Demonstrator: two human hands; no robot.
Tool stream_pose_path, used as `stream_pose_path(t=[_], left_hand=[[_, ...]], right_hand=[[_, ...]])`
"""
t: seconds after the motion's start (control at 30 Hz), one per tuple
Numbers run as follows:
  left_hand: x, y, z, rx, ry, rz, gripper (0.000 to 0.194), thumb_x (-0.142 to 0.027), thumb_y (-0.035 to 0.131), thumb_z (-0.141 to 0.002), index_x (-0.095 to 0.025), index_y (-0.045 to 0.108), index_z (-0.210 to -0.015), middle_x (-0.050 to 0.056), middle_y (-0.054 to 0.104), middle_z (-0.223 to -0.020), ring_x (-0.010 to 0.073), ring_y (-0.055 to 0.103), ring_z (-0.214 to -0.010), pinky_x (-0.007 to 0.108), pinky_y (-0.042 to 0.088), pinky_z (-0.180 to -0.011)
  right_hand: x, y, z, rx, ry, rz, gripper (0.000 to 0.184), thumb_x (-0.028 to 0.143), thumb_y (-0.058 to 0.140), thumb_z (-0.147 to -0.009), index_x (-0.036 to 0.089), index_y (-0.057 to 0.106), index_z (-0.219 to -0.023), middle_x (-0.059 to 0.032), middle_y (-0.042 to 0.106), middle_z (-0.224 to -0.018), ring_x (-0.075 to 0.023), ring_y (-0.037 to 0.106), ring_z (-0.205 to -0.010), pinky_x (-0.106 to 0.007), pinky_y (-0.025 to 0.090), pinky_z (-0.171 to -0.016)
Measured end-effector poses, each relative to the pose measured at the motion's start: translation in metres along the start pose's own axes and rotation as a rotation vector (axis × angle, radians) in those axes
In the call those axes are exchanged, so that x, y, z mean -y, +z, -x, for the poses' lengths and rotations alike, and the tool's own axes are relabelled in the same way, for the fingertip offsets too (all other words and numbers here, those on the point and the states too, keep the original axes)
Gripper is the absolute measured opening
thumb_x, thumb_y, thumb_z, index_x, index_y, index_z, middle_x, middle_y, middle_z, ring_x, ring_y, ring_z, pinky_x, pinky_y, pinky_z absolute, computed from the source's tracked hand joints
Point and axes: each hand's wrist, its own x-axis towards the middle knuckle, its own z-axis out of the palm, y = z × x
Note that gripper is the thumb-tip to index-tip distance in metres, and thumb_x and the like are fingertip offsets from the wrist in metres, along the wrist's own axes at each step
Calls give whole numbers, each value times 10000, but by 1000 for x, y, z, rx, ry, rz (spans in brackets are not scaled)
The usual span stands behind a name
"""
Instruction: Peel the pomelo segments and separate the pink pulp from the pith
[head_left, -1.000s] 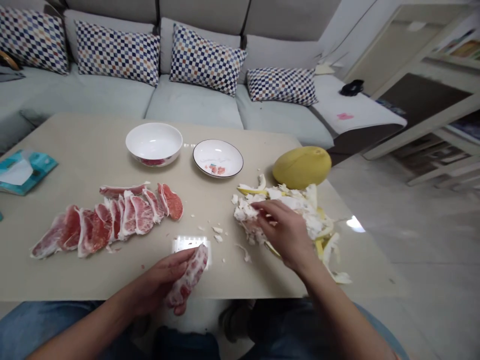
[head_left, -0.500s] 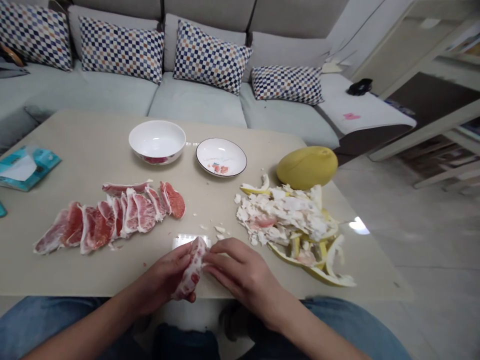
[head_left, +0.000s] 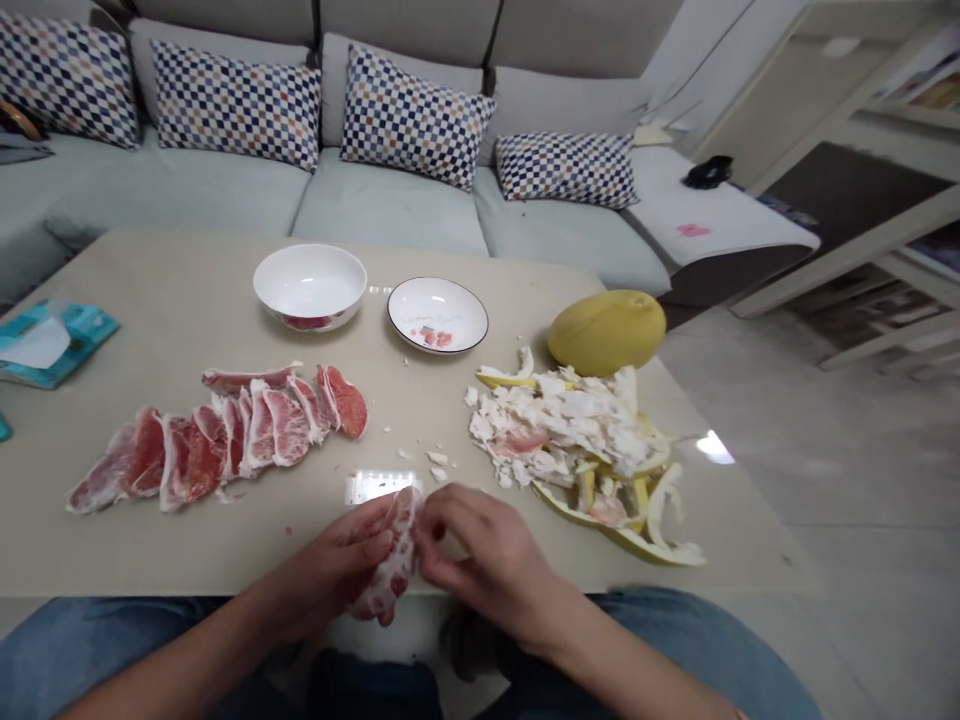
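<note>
My left hand (head_left: 349,560) is closed around a red pomelo segment (head_left: 397,560), which is held upright above the table's near edge. Whitish membrane covers part of the segment. The fingers of my right hand (head_left: 484,560) are pinched at the segment's right edge; whatever fine piece sits between the fingertips is hidden. To the left lies a row of several peeled pomelo segments (head_left: 274,425), red with white membrane. On the right, a heap of white pith and membrane scraps (head_left: 570,425) rests over curved yellow peel (head_left: 637,545).
Behind the scraps sits a whole yellow pomelo (head_left: 607,332). A white bowl (head_left: 311,285) and a small plate (head_left: 439,315) with printed decoration stand at the back of the table (head_left: 225,555). A blue tissue pack (head_left: 82,345) lies far left. Beyond is a sofa (head_left: 390,215).
My right fingers have curled tighter at the segment's edge. The segment, in my left hand, has turned slightly and shifted a little right and down. The view has moved slightly.
</note>
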Motion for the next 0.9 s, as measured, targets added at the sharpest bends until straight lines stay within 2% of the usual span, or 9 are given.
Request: stream_pose_path(t=[0.1, 0.17, 0.23, 0.3, 0.43, 0.53, 0.67, 0.8, 0.9], left_hand=[[-3, -1, 1, 18, -11, 30, 472, -320, 583, -880, -270, 484, -1339, 49, 536, -963, 109, 516, -647, 250, 508, -544], [-6, -2, 1, 2, -5, 40, 477, -317, 588, -874, -268, 488, -1339, 54, 529, -993, 106, 516, -649, 250, 512, -549], [-8, -3, 2, -14, 13, 43, 479, -324, 589, -871, -261, 491, -1336, 58, 525, -1010, 106, 517, -648, 255, 515, -551], [-10, -4, 3, -16, 40, 45, 484, -321, 586, -873, -262, 479, -1341, 59, 521, -1019, 111, 523, -656, 256, 513, -547], [-13, -12, 4, -24, 99, 75, 501, -272, 581, -882, -284, 436, -1361, 56, 513, -1055, 127, 571, -723, 289, 530, -613], [-13, -17, 3, -49, 133, 108, 520, -267, 588, -880, -304, 400, -1364, 62, 498, -1124, 202, 645, -874, 353, 544, -711], [-13, -21, 1, -124, 167, 96, 655, -284, 609, -869, -367, 257, -1415, 66, 513, -1155, 254, 686, -888, 316, 528, -625], [-13, -26, -2, -165, 187, 149, 765, -303, 609, -876, -385, 125, -1462, 77, 586, -1119, 251, 689, -916, 313, 511, -666], [-13, -31, -5, -168, 205, 216, 690, -375, 558, -905, -421, 152, -1462, 72, 604, -1171, 213, 685, -890, 308, 497, -693]], right_hand=[[-28, -23, -5, -139, 169, -40, 115, 143, 511, -839, 212, 575, -773, -13, 640, -712, -150, 623, -659, -258, 502, -629], [-61, -37, -2, -178, 293, 79, 91, 166, 528, -842, 209, 608, -845, -31, 674, -791, -164, 643, -685, -275, 512, -654], [-97, -47, 4, -145, 417, 263, 178, 135, 515, -821, 192, 640, -934, -65, 695, -892, -192, 656, -740, -312, 525, -693], [-127, -55, 11, -91, 474, 418, 225, 50, 499, -753, 170, 667, -840, -120, 691, -978, -258, 651, -878, -399, 523, -777], [-140, -58, 7, -44, 481, 506, 206, 30, 526, -734, 166, 676, -775, -179, 668, -1047, -356, 613, -976, -550, 488, -823], [-123, -38, -21, 25, 427, 470, 235, 115, 477, -873, 208, 683, -935, -136, 676, -1039, -293, 625, -951, -481, 506, -842], [-110, 17, -83, 199, 370, 369, 189, 198, 525, -933, 211, 646, -1077, -62, 671, -1061, -186, 641, -931, -337, 533, -826], [-116, 68, -139, 311, 450, 371, 299, 315, 564, -936, 166, 566, -1194, -86, 595, -1197, -208, 621, -995, -411, 538, -837], [-121, 86, -158, 366, 513, 384, 311, 314, 569, -933, 166, 559, -1206, -88, 589, -1208, -216, 617, -1009, -418, 535, -844]])
